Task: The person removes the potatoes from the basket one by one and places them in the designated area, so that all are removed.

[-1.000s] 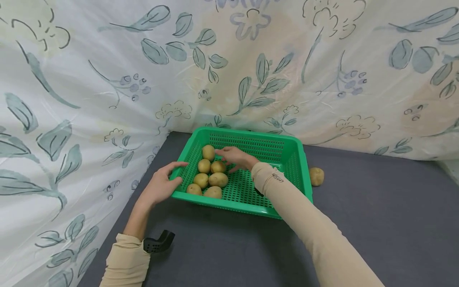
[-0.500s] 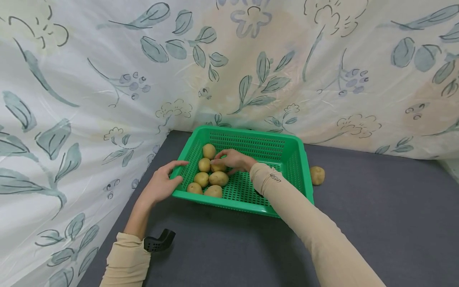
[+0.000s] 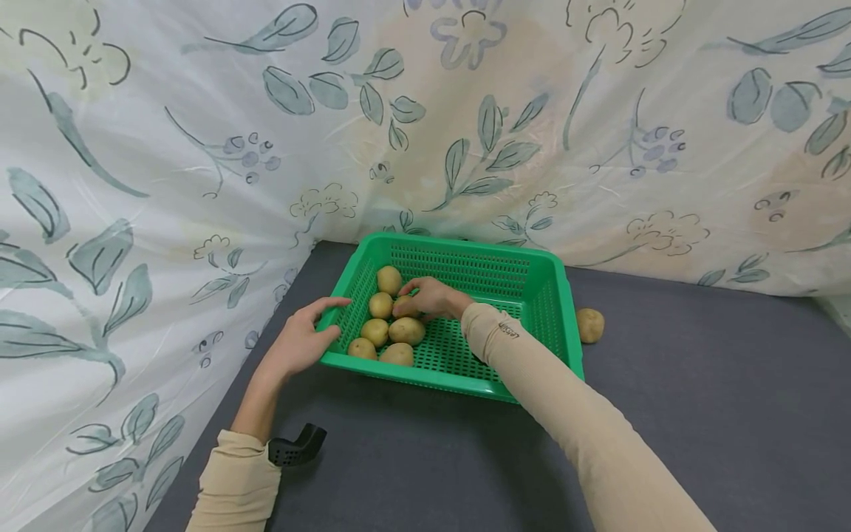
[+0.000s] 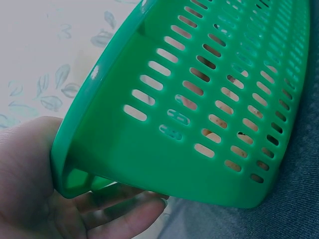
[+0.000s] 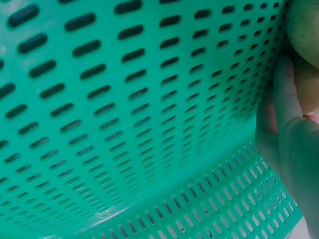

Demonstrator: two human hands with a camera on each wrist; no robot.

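A green perforated plastic basket (image 3: pixel 425 377) stands on a dark cloth, with several potatoes grouped at its left end. My left hand (image 3: pixel 304 343) grips the rim at the near left corner. In the left wrist view, that hand (image 4: pixel 27 172) has its palm against the rim and its fingers reaching beneath. Inside the basket, my right hand (image 3: pixel 435 298) holds a potato (image 3: pixel 404 307) of the right-hand row, partly covered by the fingers. The right wrist view shows the fingers (image 5: pixel 285 94) against a potato (image 5: pixel 307 87) at the frame's right edge.
One loose potato (image 3: pixel 589 326) lies on the dark cloth (image 3: pixel 705 399) just right of the basket. A flower-patterned sheet (image 3: pixel 425 133) hangs behind and to the left. A black wrist device (image 3: pixel 297 445) sticks out from the left wrist.
My right hand has lowered slightly from near the far potato onto the one in the right-hand row, its fingers closing round it. The left hand stays at the basket corner.
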